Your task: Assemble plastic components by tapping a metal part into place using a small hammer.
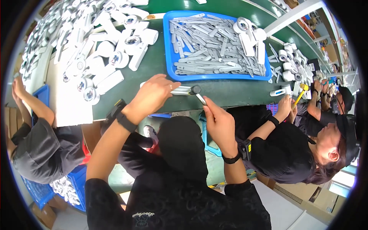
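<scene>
**Both hands closed on parts at the belt edge**

Grip first: left hand (152, 95) is clamped palm-down over a white handle piece (180, 90) lying on the green belt (230, 94); the piece's round black end (196, 89) pokes out past the fingers. Right hand (217, 122) is pinched shut on a thin grey metal strip (201, 99), tip angled up toward that black end and just short of it or touching; cannot tell which.

Left to right:
- Far left, a seated person's bare arm (28, 101) rests beside a blue crate (43, 96). Below, a second blue crate (74, 188) holds white parts.
- Upper left, a loose heap of white round-headed housings (111, 53) spreads over the belt and a pale sheet.
- Left forearm rises from the lower edge, a black band at the wrist, hand bent down onto the belt rim.
- Centre top, a blue tray (167, 46) is filled with flat grey strips (207, 46); a few white housings sit in its right corner.
- Right forearm comes up steeply, wrist cocked inward, thumb and forefinger on the strip.
- Right, a co-worker in black holds a yellow-handled tool (301, 94) near more white parts.
</scene>
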Demonstrator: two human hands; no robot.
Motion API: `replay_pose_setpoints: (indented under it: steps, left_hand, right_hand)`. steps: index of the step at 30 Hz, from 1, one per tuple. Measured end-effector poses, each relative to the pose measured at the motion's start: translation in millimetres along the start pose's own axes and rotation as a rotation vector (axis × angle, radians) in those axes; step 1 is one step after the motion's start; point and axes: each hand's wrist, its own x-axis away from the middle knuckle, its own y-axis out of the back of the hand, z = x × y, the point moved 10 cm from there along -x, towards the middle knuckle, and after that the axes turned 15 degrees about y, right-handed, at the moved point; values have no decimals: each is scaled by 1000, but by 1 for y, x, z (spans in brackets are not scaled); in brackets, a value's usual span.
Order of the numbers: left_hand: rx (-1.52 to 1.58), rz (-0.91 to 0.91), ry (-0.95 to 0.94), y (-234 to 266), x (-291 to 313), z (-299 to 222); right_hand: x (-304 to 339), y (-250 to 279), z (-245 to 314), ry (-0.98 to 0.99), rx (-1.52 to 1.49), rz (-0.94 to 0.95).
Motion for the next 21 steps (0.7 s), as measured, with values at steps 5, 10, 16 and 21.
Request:
replay_pose_setpoints:
  steps: [5, 10, 16, 21]
  left_hand:
    - [-182, 230, -149, 11, 4, -5]
    - [-246, 154, -206, 33, 22, 13]
    - [-218, -492, 271, 64, 94, 39]
    - [-147, -521, 320, 31, 109, 42]
  right_hand:
    - [3, -4, -16, -189, -364, 9]
    - [-9, -13, -22, -200, -489, 113]
    - [-57, -6, 38, 259, -2, 101]
    - [-74, -33, 54, 306, 35, 139]
